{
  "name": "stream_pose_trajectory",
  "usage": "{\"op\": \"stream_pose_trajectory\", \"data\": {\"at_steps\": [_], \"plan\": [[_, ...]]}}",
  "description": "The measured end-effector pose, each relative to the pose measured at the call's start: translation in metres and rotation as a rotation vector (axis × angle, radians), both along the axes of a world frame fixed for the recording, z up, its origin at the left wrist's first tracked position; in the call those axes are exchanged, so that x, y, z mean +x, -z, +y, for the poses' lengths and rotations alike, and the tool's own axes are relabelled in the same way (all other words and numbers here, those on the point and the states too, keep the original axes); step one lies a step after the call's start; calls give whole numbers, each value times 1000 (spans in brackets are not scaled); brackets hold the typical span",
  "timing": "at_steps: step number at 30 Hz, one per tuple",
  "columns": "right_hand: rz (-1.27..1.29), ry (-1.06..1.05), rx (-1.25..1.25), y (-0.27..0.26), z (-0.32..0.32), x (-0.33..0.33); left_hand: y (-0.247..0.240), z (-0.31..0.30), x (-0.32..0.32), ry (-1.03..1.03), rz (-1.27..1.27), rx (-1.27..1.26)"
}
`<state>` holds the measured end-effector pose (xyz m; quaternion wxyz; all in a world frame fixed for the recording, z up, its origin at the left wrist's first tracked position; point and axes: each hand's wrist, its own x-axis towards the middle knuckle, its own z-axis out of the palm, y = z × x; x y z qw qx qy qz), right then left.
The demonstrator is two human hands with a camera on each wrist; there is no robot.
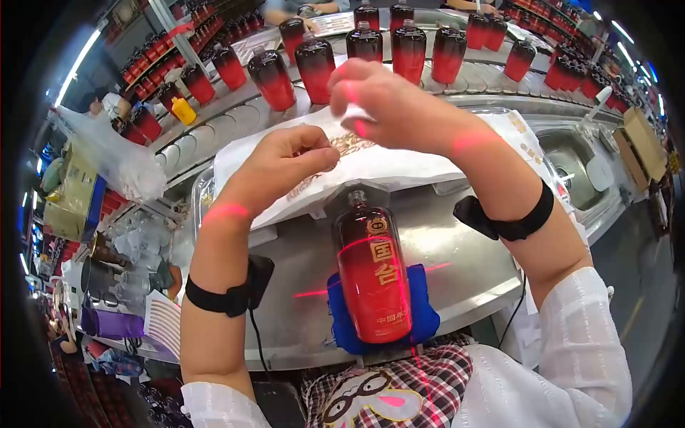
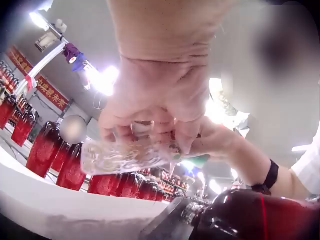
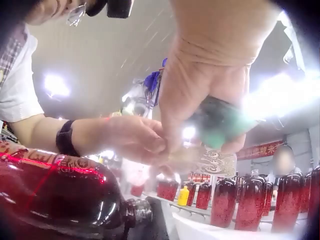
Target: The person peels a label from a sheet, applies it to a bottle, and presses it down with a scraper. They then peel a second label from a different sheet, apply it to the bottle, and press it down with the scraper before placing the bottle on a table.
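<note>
A red and black bottle (image 1: 371, 278) with gold characters lies on a blue cushion (image 1: 426, 307), its neck pointing away from the body. Above and left of the neck, my left hand (image 1: 282, 164) has its thumb and fingers bent together; the left wrist view shows them on a clear film (image 2: 125, 159) with a swirling pattern. My right hand (image 1: 399, 110) is raised above a white sheet (image 1: 421, 165), fingers curled round a small object, white in the head view. It looks green and dark, blurred, in the right wrist view (image 3: 225, 125). Both hands come close together at the film.
Behind the sheet, red and black bottles (image 1: 271, 82) stand along a conveyor (image 1: 214, 128), with a yellow bottle (image 1: 183, 110) at left. A sink (image 1: 571, 160) and a cardboard box (image 1: 640, 148) are at right. A plastic bag (image 1: 118, 153) hangs at left.
</note>
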<state>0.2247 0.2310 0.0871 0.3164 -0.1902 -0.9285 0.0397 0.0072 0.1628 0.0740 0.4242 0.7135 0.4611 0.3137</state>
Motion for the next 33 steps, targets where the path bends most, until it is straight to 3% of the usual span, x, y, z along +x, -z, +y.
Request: {"op": "stream_pose_trajectory", "data": {"at_steps": [1, 2, 5, 9, 13, 17, 20, 23, 27, 30, 32, 33], "plan": [[84, 88, 54, 3, 3, 7, 1, -1, 1, 9, -108, -102], [94, 173, 53, 5, 4, 16, 1, -2, 5, 1, -230, -52], [199, 133, -764, 4, -24, 27, 4, -1, 14, -57, -798, -161], [254, 53, -1205, 19, -52, 23, 3, -7, 44, -269, -985, -136], [437, 21, -1113, 32, -49, 30, 3, -10, 58, -374, -1187, -189], [413, 159, -977, 6, -34, 69, 5, 2, 53, -278, -1370, -302], [437, 300, -944, -17, -19, 114, 1, 11, 52, -90, -1357, -335], [368, 533, -892, -22, 14, 178, 1, 12, 50, -58, -1280, -383], [-65, 856, -782, 8, 43, 288, 16, -7, 23, 7, -1179, -370], [-669, 1172, -690, 72, 67, 367, 24, -35, 7, -47, -1110, -344], [-993, 1141, -580, 131, 87, 436, 31, -55, -5, -175, -1071, -335], [-961, 1124, -557, 145, 88, 463, 36, -65, -9, -207, -1065, -310]]}}
